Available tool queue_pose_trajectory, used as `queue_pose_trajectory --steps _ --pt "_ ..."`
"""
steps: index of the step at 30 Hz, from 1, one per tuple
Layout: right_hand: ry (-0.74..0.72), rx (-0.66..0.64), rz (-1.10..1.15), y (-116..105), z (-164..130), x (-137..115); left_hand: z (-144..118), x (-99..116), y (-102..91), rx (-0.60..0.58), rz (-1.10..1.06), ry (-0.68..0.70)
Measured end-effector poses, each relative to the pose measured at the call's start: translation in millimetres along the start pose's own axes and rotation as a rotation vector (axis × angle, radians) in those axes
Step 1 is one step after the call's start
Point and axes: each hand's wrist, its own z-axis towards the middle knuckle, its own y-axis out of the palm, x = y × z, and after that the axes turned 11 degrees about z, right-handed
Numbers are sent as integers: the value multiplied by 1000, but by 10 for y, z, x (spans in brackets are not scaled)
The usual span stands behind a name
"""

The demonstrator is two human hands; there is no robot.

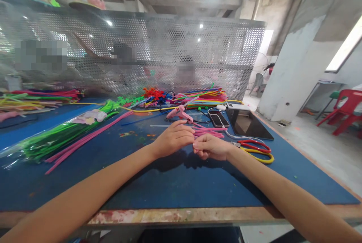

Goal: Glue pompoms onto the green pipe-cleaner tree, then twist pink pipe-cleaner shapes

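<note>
Blue counter (175,182) strewn with green stems (56,137) in a bag at left, a pink glue gun (179,114), a phone (218,119) and a dark tablet (249,123). Red-and-yellow scissors (256,148) just right of centre. Perforated metal screen (158,54) behind, red chair (346,109) far right.

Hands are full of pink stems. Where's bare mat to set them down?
Bare blue mat lies between both forearms, up to the near table edge, and right of the scissors. Crowded: behind the left hand and right hand, around glue gun, phone, tablet.
</note>
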Motion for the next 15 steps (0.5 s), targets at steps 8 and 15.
queue_pose_trajectory --steps 8,15 --pt "-105 29 -439 -28 -68 -121 111 108 -77 -348 -102 -38" --pt "-303 194 -885 157 -71 -137 265 288 -134 -622 -245 -595"
